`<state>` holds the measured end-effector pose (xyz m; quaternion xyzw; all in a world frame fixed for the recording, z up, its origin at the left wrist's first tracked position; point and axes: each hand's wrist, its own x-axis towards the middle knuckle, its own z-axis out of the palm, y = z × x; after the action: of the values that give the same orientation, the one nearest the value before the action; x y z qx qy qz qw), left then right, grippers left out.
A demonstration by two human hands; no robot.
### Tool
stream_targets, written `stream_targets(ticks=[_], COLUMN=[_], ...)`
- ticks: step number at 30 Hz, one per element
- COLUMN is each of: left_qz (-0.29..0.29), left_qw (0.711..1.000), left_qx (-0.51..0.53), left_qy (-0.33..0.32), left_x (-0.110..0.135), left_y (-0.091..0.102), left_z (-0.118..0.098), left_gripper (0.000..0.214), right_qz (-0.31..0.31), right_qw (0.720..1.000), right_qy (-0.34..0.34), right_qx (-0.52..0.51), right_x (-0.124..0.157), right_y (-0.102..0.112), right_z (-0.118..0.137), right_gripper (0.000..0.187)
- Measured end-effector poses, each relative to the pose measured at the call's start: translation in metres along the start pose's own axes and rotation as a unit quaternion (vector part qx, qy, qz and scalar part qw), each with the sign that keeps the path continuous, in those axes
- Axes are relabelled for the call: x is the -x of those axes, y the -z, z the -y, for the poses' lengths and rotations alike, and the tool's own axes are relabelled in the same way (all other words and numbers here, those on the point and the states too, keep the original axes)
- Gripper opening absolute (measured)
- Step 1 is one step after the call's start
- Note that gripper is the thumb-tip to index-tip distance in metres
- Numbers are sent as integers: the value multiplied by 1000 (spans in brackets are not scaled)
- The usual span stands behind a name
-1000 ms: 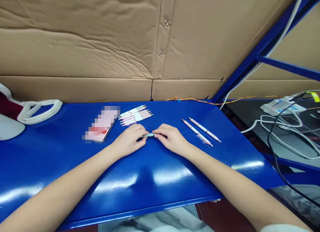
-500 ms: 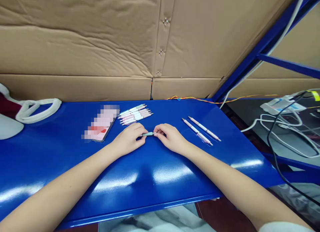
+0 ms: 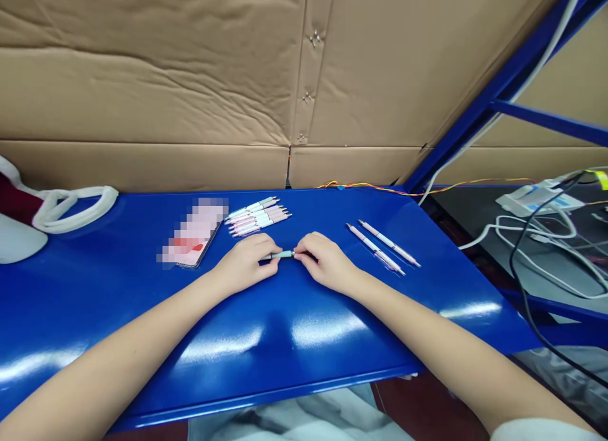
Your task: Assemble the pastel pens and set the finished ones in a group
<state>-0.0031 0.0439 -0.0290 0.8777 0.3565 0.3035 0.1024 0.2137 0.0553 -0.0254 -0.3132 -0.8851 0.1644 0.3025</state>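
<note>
Both hands meet at the middle of the blue surface (image 3: 285, 339), low over it, with one pen (image 3: 284, 255) bridging them. The left hand (image 3: 247, 263) has its fingers closed around the pen's left end, and the right hand (image 3: 325, 260) pinches the other end between thumb and fingertips. Only the short pale-green stretch between the hands shows. Behind the left hand, a bundle of pens (image 3: 256, 217) lies side by side next to a phone (image 3: 192, 235). Well off to the right, a pair of pens (image 3: 382, 248) lies on its own. Judging by this layout, the work is at an early stage – two pens set aside, one in hand, and the larger bundle not yet touched. Whether the held pen is in one piece or two cannot be told.
</note>
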Motion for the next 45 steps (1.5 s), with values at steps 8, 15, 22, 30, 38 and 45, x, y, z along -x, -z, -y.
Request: stream_targets(ticks=[8, 15, 22, 30, 38, 45], left_qz=[19, 44, 41, 26, 4, 7], left_qw=[999, 997, 999, 1000, 999, 998], left_qx=[39, 63, 18, 6, 46, 60], left_qy=[22, 29, -1, -12, 17, 16], left_x=[-2, -4, -5, -5, -5, -4], left_y=[4, 8, 8, 8, 4, 0], left_z=[2, 2, -1, -5, -8, -6], left_gripper=[18, 21, 22, 20, 15, 15], right_qz=[-29, -34, -4, 29, 79, 106], right_qw=[998, 996, 997, 996, 994, 993], right_qy=[-28, -65, -69, -70, -54, -38], right_qx=[-48, -56, -32, -53, 52, 28], right_x=[-1, -1, -2, -2, -3, -2], right_y=[0, 3, 4, 10, 6, 9], right_z=[1, 2, -2, -2, -5, -3], right_gripper=[11, 5, 13, 13, 25, 19])
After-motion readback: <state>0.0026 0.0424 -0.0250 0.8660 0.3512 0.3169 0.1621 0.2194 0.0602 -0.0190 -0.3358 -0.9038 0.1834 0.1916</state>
